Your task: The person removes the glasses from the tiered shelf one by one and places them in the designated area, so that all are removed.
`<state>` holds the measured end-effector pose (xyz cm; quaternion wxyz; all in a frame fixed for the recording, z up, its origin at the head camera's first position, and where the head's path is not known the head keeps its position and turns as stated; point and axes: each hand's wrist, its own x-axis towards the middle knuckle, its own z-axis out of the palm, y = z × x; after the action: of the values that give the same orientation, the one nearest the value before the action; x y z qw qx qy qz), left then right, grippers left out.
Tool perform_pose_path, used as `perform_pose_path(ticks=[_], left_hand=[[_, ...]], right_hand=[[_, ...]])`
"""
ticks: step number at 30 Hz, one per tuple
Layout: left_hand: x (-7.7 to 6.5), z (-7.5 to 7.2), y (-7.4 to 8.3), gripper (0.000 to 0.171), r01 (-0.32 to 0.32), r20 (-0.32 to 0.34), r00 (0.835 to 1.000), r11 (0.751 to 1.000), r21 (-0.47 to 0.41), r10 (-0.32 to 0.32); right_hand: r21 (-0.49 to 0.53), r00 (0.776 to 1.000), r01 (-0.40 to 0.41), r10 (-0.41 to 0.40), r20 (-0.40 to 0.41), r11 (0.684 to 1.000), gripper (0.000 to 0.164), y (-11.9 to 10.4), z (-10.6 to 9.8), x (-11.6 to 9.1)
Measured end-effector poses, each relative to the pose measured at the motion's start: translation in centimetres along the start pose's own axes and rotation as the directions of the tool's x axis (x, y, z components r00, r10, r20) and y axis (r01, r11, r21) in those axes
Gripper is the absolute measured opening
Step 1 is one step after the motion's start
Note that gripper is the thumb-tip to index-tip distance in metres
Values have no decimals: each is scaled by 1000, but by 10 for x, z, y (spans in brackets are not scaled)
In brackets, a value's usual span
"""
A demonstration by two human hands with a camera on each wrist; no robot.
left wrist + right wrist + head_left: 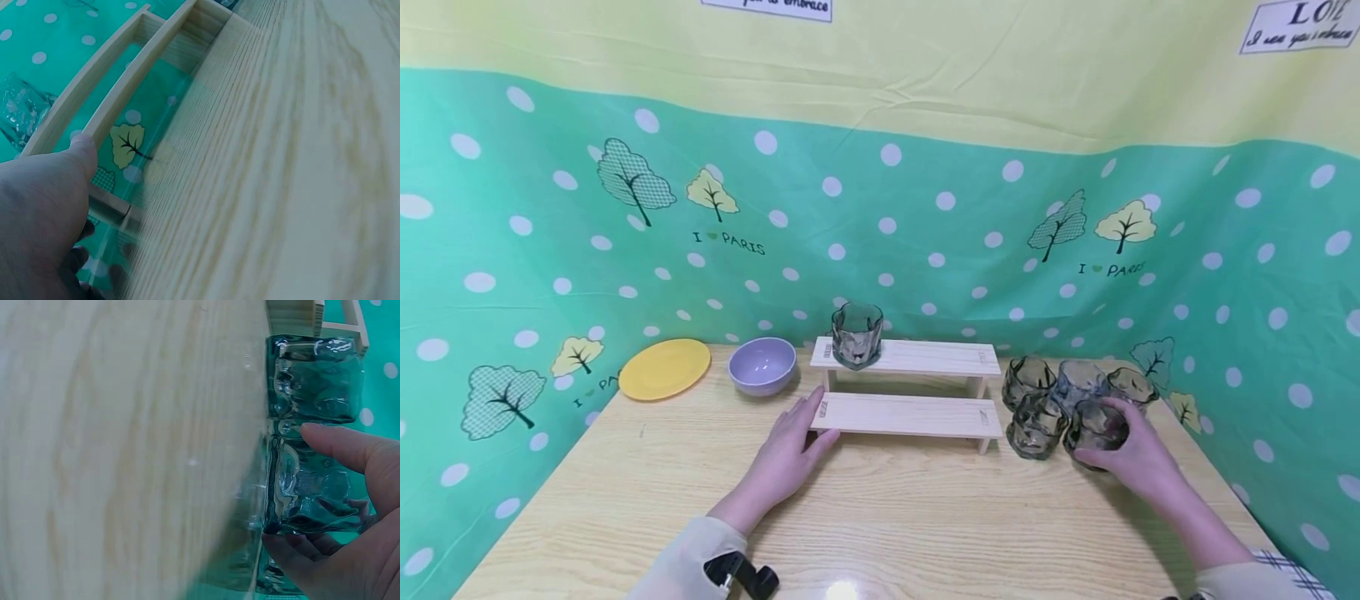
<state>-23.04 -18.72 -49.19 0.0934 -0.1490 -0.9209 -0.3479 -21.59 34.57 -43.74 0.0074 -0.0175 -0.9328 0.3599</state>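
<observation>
A two-tier wooden rack (902,415) stands mid-table, with one grey faceted glass (857,335) upright at the left of its upper shelf. My left hand (793,442) rests against the left end of the lower shelf; in the left wrist view its thumb (84,153) lies on the board's edge. At the right my right hand (1138,454) grips the near glass (312,484) of a cluster, thumb on one side and fingers on the other. That glass stands at table level, close beside another glass (315,378). More glasses (1028,382) stand behind them.
Left of the rack are a purple bowl (762,367) and a yellow plate (665,369) near the back edge. A green dotted curtain (880,225) hangs behind and along the sides of the wooden table (880,517). Checked cloth (1292,575) shows at the lower right.
</observation>
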Motion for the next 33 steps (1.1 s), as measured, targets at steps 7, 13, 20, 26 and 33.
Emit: perform_pose_path(ticks=[7, 13, 20, 26, 33], left_hand=[[-1, 0, -1, 81, 10, 8, 1000, 1000, 3, -10], [-1, -1, 1, 81, 2, 1, 1000, 1000, 2, -2], [-1, -1, 2, 80, 16, 8, 1000, 1000, -3, -16], [-1, -3, 2, 81, 24, 19, 1000, 1000, -4, -24], [-1, -3, 2, 82, 29, 27, 999, 1000, -8, -29]], right_hand=[[1, 1000, 12, -12, -17, 1000, 121, 1, 9, 3], [-2, 1000, 3, -3, -12, 1000, 120, -1, 14, 6], [8, 1000, 5, -5, 5, 1000, 120, -2, 14, 7], [26, 1000, 8, -8, 21, 1000, 123, -4, 13, 6], [5, 998, 56, -56, -4, 998, 131, -16, 2, 0]])
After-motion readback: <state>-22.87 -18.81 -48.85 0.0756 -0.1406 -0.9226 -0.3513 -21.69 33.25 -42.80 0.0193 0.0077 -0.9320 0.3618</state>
